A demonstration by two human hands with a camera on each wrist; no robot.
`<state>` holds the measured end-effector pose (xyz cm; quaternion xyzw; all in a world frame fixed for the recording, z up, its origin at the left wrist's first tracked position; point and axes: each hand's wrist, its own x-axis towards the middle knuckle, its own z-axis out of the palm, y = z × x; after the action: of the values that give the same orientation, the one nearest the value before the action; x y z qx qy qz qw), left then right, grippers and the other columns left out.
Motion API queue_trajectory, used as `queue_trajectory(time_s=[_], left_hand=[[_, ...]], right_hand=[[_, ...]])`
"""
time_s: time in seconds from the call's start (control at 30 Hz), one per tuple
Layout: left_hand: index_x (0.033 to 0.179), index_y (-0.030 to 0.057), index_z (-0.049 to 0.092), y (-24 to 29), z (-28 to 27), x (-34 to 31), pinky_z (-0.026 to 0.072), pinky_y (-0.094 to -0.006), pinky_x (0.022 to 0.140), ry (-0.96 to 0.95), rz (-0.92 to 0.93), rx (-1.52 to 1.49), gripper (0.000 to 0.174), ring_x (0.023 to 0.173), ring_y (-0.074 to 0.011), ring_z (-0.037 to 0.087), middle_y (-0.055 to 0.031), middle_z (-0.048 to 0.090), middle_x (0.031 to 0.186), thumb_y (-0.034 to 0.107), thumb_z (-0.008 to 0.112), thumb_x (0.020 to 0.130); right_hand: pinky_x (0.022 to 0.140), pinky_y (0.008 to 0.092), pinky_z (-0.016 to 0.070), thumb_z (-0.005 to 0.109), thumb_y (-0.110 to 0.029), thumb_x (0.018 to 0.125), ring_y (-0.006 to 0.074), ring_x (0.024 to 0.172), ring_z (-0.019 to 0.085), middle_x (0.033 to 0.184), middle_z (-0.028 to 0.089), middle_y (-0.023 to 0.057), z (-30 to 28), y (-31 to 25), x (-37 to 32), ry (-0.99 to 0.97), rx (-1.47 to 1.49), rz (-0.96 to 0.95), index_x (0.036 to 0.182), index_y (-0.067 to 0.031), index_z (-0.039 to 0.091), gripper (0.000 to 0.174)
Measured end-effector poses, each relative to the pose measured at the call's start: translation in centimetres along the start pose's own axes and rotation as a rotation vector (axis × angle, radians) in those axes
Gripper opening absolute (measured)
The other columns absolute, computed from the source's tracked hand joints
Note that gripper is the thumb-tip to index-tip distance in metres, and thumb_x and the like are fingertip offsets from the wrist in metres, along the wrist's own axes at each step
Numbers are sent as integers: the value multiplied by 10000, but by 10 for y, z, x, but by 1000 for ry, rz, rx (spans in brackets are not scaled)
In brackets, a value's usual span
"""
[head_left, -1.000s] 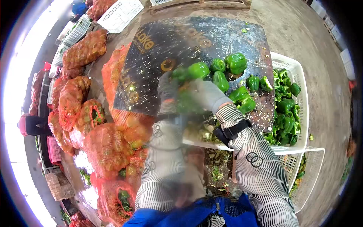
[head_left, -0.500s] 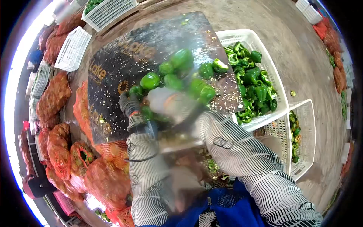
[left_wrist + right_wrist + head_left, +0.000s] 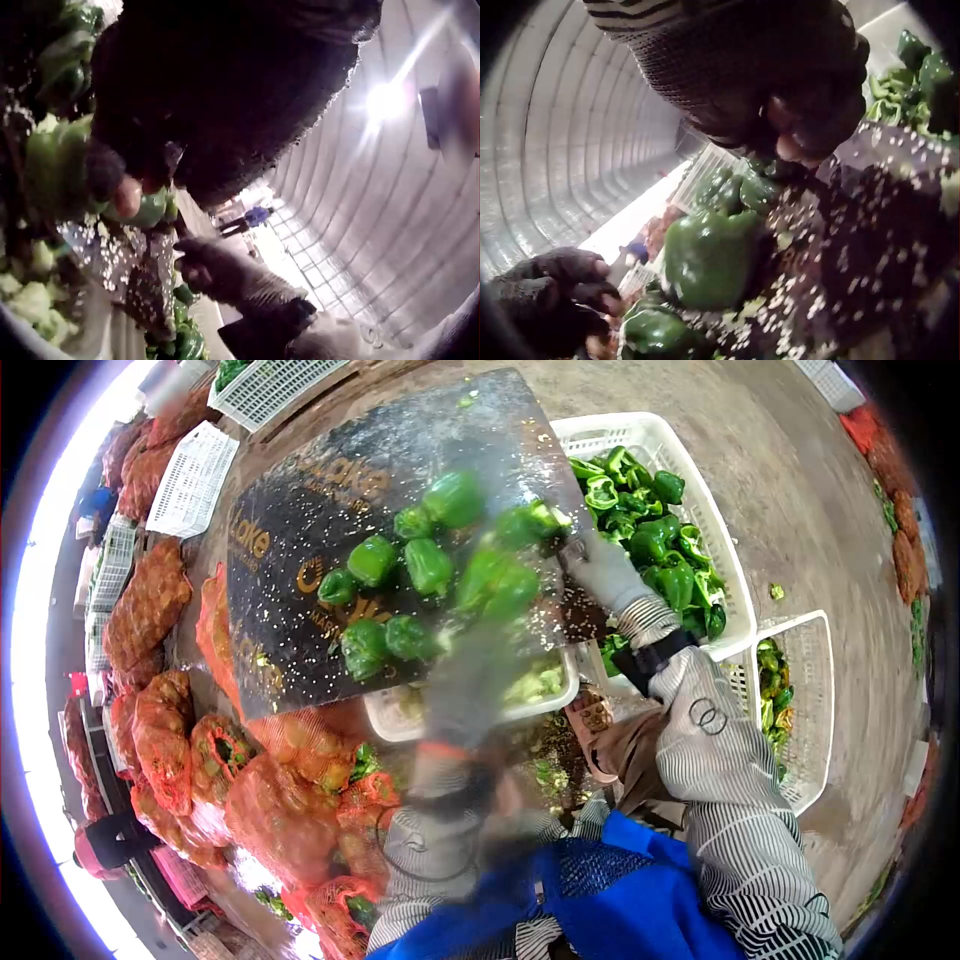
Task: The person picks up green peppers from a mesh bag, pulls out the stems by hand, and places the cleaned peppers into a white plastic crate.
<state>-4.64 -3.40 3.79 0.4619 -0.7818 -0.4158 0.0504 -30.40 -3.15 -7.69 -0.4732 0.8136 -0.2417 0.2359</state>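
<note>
My left hand [image 3: 470, 680], blurred in the head view, hangs over the near edge of the dark board [image 3: 300, 500]. In the left wrist view its dark glove fills the top, and a bare fingertip [image 3: 127, 196] overlaps green bell peppers [image 3: 56, 161]; what it holds, if anything, I cannot tell. Above the board's right edge my gloved right hand [image 3: 605, 572] is beside a cut bell pepper [image 3: 545, 518]. Its fingers are loosely bent, with nothing visible in them. Several whole bell peppers [image 3: 429, 566] lie mid-board among scattered white seeds.
A white crate [image 3: 715, 550] of cut peppers stands right of the board. A white tray [image 3: 395, 730] with pale green scraps sits under its near edge. Another crate [image 3: 825, 730] is at the lower right. Red mesh sacks [image 3: 275, 820] crowd the left side.
My right hand has moved right, from the middle peppers to the board's edge. My left hand has drawn back toward my body and right, away from the peppers at the board's left.
</note>
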Motion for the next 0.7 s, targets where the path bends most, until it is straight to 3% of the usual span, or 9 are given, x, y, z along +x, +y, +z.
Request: queue_trajectory(time_s=[0.1,0.17,0.23,0.27,0.37,0.43,0.5,0.57,0.7], left_hand=[[1285,82,572,-33,48,21,438,-396,1040,-127,158,87,400,1223,-322,546,-186,581,1295,216,636,914],[1278,83,578,-26,47,27,423,-424,1052,-130,220,396,409,1264,-347,506,-192,557,1326,235,633,903],[1269,86,583,-26,45,26,417,-432,1056,52,176,596,397,1287,-367,475,-208,533,1345,231,622,901],[1260,95,589,-27,46,30,417,-444,1049,256,240,391,380,1259,-380,490,-217,541,1320,225,612,904],[1223,94,607,-18,37,33,425,-450,1030,242,15,351,350,1214,-373,520,-207,563,1281,209,620,894],[1180,89,626,-44,43,33,431,-449,1014,292,164,507,325,1174,-361,543,-184,582,1247,207,640,878],[1160,84,637,-57,45,30,439,-437,1007,394,271,330,319,1162,-355,552,-178,584,1250,204,652,865],[1162,75,633,-60,44,29,453,-428,991,382,249,273,327,1139,-349,569,-175,594,1237,212,655,865],[1164,46,626,-47,37,20,467,-409,970,448,368,315,320,1075,-343,599,-174,620,1172,189,645,878]], right_hand=[[912,450,474,621,-342,877,368,1021,626,1052,648,247,-2,-31,-17,-174,110,-130,1235,-9,545,494],[895,450,479,613,-344,880,391,1018,619,1070,641,251,-6,-34,-9,-164,112,-173,1258,-32,530,497],[889,459,479,610,-334,874,400,1024,609,1083,637,248,-13,-38,5,-95,29,-60,1288,-73,519,497],[882,469,479,605,-324,870,398,1012,609,1058,641,242,-12,-34,15,-35,-102,-102,1302,-107,516,492],[899,453,480,594,-295,875,361,1051,603,1111,630,207,-1,-20,51,-72,-209,-162,1295,-109,522,465],[907,433,482,601,-260,868,332,1069,604,1139,624,195,7,-25,56,-60,-315,-189,1283,-115,536,444],[915,414,484,607,-226,861,303,1087,605,1166,618,183,8,-38,52,-44,-424,-209,1270,-121,550,426],[916,383,489,597,-130,852,269,1072,615,1149,618,150,-2,-62,32,10,-266,-508,1201,-131,591,349],[883,399,510,568,-37,854,278,1020,618,1086,604,129,37,-63,41,-35,-495,-497,1178,-122,612,338]])
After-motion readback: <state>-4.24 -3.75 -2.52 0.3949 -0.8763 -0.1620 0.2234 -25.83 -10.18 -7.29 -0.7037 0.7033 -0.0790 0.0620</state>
